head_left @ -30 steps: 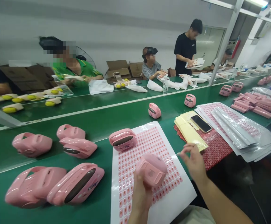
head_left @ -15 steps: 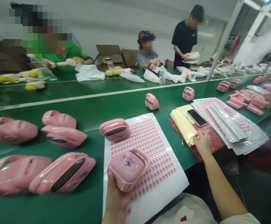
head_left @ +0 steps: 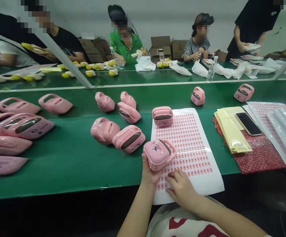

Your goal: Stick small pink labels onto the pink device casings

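My left hand (head_left: 150, 172) is closed round the lower left side of a rounded pink case (head_left: 157, 154) with a carrying handle and a small cartoon figure printed on its face. It is held tilted above a white sheet of small red-and-pink oval stickers (head_left: 194, 141). Low on that sheet rests my right hand (head_left: 182, 189), its fingers bent and thumb apart from the index finger. Nothing shows between them. Another pink case (head_left: 162, 116) with a dark window stands on the sheet's upper left corner.
More pink cases (head_left: 129, 138) are spread over the green table (head_left: 83, 164) to the left. At right, yellow paper slips (head_left: 231, 131) and a phone (head_left: 250, 123) lie on red bubble wrap (head_left: 253, 154). A slanted metal post (head_left: 66, 59) stands ahead, with several people beyond.
My right hand has left the yellow paper slips and come down to the sticker sheet beside the held case. The view has swung left, showing more cases. My left hand keeps its hold.
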`<move>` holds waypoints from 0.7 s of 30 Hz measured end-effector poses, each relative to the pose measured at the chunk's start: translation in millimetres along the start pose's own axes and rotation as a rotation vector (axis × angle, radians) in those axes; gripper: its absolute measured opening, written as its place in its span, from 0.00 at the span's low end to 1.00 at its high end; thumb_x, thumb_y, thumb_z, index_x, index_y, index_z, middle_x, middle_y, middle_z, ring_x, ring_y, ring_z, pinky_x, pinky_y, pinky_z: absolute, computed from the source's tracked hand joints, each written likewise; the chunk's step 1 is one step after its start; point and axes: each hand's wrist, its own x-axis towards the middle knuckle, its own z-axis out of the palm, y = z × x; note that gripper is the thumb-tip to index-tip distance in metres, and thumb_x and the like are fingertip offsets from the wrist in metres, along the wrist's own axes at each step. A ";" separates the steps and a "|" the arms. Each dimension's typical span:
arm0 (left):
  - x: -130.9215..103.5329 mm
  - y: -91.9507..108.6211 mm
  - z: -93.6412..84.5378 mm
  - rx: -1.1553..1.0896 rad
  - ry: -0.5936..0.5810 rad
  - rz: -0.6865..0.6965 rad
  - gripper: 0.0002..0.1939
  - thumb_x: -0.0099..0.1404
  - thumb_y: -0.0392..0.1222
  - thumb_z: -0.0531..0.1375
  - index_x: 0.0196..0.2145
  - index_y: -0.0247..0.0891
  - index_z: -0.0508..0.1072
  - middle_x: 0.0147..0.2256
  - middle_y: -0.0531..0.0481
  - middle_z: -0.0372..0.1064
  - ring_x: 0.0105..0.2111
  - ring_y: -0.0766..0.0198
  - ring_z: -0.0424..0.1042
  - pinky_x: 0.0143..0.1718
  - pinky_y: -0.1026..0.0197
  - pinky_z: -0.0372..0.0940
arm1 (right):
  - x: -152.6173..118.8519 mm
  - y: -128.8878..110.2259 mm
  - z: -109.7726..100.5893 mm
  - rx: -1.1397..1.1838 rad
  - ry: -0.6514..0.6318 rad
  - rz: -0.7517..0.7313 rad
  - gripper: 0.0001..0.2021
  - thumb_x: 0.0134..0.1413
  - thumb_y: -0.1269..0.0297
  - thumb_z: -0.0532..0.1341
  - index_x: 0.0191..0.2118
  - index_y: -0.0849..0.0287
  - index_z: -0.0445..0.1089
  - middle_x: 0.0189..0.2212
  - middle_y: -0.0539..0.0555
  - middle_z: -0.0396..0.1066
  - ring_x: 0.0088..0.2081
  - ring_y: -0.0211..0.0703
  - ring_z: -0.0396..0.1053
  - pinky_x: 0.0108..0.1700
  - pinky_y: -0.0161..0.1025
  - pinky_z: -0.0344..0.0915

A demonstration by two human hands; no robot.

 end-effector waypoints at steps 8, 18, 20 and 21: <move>3.0 -1.1 -8.6 -0.031 -0.050 0.007 0.25 0.60 0.54 0.54 0.53 0.43 0.63 0.42 0.44 0.73 0.44 0.51 0.69 0.40 0.48 0.67 | -11.5 10.1 26.5 -0.049 0.188 -0.150 0.11 0.54 0.76 0.53 0.30 0.56 0.69 0.34 0.54 0.72 0.35 0.45 0.65 0.35 0.45 0.63; -12.6 -20.3 10.6 -0.265 -0.229 -0.167 0.27 0.56 0.57 0.55 0.48 0.37 0.66 0.45 0.41 0.69 0.46 0.54 0.68 0.44 0.56 0.65 | 44.7 10.3 -44.8 0.698 0.493 0.450 0.07 0.46 0.61 0.63 0.23 0.56 0.69 0.45 0.57 0.65 0.51 0.51 0.62 0.50 0.52 0.61; -18.0 -23.7 20.3 -0.285 -0.236 -0.220 0.24 0.56 0.56 0.55 0.45 0.37 0.68 0.44 0.41 0.71 0.42 0.57 0.70 0.41 0.60 0.66 | 53.9 11.6 -47.4 0.727 0.538 0.469 0.07 0.46 0.61 0.63 0.22 0.56 0.69 0.47 0.57 0.64 0.53 0.52 0.61 0.52 0.54 0.59; -20.2 -25.2 24.8 -0.296 -0.242 -0.226 0.23 0.57 0.55 0.54 0.44 0.38 0.69 0.43 0.41 0.71 0.41 0.58 0.71 0.41 0.62 0.66 | 57.0 11.2 -47.0 0.733 0.556 0.480 0.07 0.45 0.61 0.64 0.22 0.56 0.69 0.47 0.57 0.64 0.53 0.52 0.61 0.52 0.54 0.59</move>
